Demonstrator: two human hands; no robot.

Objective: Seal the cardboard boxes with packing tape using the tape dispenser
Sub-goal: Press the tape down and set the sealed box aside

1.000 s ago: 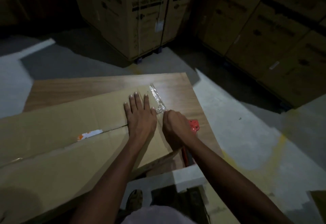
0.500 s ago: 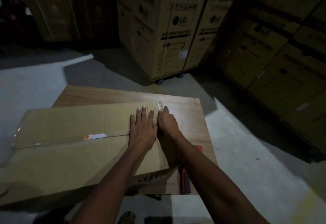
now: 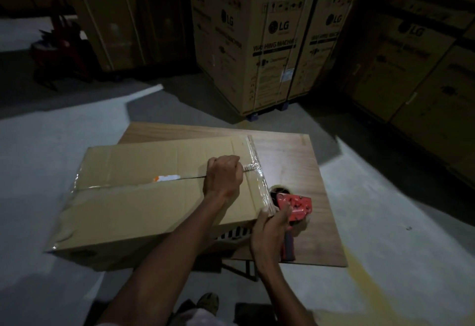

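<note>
From the head camera we see a long cardboard box [image 3: 154,197] lying flat on a wooden desk [image 3: 290,156], its long axis running left to right across the view, the left end hanging out past the desk edge. The centre seam between the flaps runs along that same axis, and a shiny strip of tape [image 3: 258,171] crosses it along the right end of the box, running away from us toward the far edge.

Our left hand [image 3: 223,176] sits on top of the box over the seam, fingers curled, and seems to pinch a crumpled bit of tape just to its right, though we cannot tell for sure. Our right hand [image 3: 270,230] is at the near right corner of the box, fingers bent against the red tape dispenser [image 3: 295,207]; whether it truly grips it is unclear. The dispenser lies on the desk just beside the box end, head pointing away from us, handle toward us. The two hands are apart.

Beyond the hands stand stacked cartons [image 3: 270,43] printed with LG.
</note>
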